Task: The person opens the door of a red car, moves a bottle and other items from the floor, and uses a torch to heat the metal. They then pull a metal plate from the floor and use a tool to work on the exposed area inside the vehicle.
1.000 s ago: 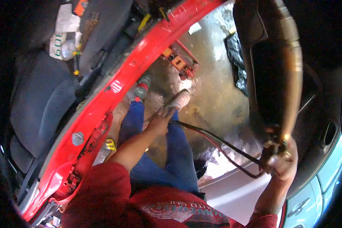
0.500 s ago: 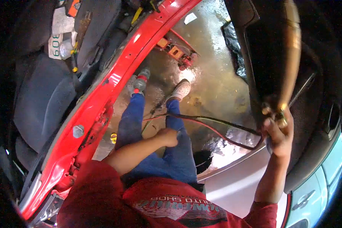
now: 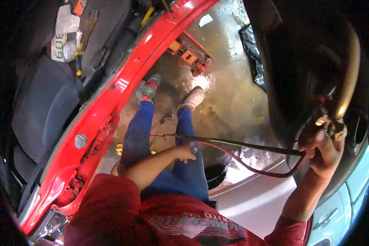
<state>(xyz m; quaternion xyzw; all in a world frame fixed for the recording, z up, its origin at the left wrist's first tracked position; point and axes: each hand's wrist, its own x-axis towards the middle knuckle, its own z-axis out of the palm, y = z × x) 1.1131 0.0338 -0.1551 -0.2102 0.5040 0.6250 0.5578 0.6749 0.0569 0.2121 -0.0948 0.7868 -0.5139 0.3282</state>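
Note:
In my right hand (image 3: 326,153) is a gas torch with a long brass tube (image 3: 351,69), held upright at the right by its valve end. Its fittings (image 3: 320,120) show above my fingers. A red hose and a green hose (image 3: 250,145) run from it leftward across my legs. My left hand (image 3: 186,152) rests on my thigh near the hoses, fingers loosely apart, with nothing visible in it. Part of its underside is hidden.
A red car door sill (image 3: 110,98) slants along the left, beside a dark seat (image 3: 49,106). On the wet floor lie a red and orange floor jack (image 3: 188,56) and a plastic bottle (image 3: 151,86) by my foot. A dark door panel (image 3: 283,74) stands right.
My right hand has moved right and slightly down with the torch, drawing the hoses straighter. The fingers of my left hand have loosened from a fist.

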